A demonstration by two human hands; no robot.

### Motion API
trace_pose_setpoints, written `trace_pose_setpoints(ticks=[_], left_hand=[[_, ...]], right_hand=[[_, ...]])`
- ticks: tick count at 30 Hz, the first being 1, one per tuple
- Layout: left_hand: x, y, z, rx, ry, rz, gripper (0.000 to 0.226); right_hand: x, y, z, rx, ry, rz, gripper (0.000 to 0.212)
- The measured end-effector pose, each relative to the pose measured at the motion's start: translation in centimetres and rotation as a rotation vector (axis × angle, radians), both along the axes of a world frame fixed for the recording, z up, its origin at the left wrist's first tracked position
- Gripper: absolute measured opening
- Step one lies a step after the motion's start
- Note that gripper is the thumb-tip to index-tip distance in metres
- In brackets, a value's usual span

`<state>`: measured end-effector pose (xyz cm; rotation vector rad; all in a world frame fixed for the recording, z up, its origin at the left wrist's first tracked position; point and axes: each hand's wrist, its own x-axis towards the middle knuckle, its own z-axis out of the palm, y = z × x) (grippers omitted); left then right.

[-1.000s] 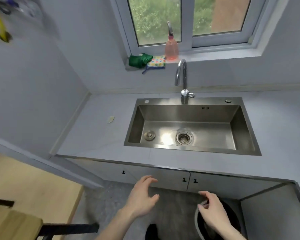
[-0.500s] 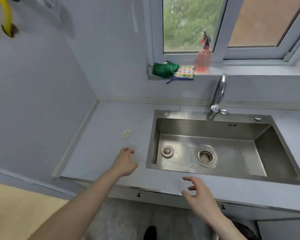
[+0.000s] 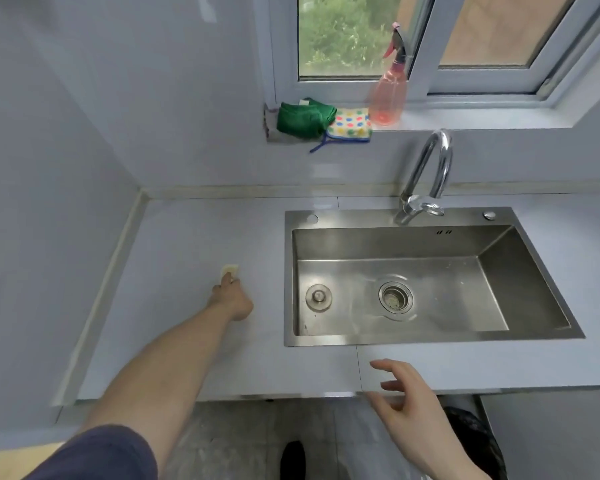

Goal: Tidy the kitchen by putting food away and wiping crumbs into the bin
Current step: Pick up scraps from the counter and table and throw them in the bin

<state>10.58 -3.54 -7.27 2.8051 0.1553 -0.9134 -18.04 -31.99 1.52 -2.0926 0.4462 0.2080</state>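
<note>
A small pale food scrap (image 3: 230, 269) lies on the grey countertop (image 3: 187, 334) left of the sink. My left hand (image 3: 232, 299) is stretched out to it, and its fingertips touch the scrap's near edge; whether they pinch it is hidden by the hand. Over the counter's front edge my right hand (image 3: 407, 407) hovers with its fingers spread and relaxed, holding nothing. A bin with a black liner (image 3: 473, 433) shows on the floor at the lower right, partly behind my right arm.
The steel sink (image 3: 426, 341) with a drain and a loose plug sits right of the scrap, the tap (image 3: 430, 174) behind it. On the window sill lie a green cloth (image 3: 303, 119), a dotted cloth (image 3: 350, 124) and a pink spray bottle (image 3: 388, 95). A wall bounds the counter's left side.
My left hand has reached forward over the counter to the scrap. My right hand has left the bin's rim and risen to the counter's front edge. The view has moved closer.
</note>
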Motion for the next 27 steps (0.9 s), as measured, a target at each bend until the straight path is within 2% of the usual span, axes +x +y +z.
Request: trace_pose_setpoints(ticks=[7, 10, 15, 21, 23, 27], left_hand=[[-1.4, 1.5, 1.5, -0.106, -0.125, 0.099, 0.065], [-4.9, 2.3, 4.0, -0.254, -0.251, 0.106, 0.063], [-17.5, 1.4, 9.0, -0.541, -0.371, 0.107, 0.046], [-32.6, -0.1, 13.8, -0.73, -0.268, 0.128, 0.046], [-36.0, -0.1, 14.5, -0.781, -0.245, 0.179, 0.043], [-40.5, 1.0, 14.9, -0.828, -0.247, 0.261, 0.04]], right_hand=[[-0.3, 0.2, 0.2, 0.024, -0.046, -0.003, 0.055], [-0.4, 0.5, 0.4, 0.043, -0.055, 0.061, 0.046], [-0.1, 2.0, 1.4, 0.123, -0.061, 0.211, 0.038], [-2.3, 5.5, 2.5, 0.117, -0.158, 0.487, 0.048], [-3.6, 6.5, 2.6, 0.099, -0.19, 0.583, 0.04], [-5.9, 8.4, 2.8, 0.076, -0.19, 0.641, 0.009]])
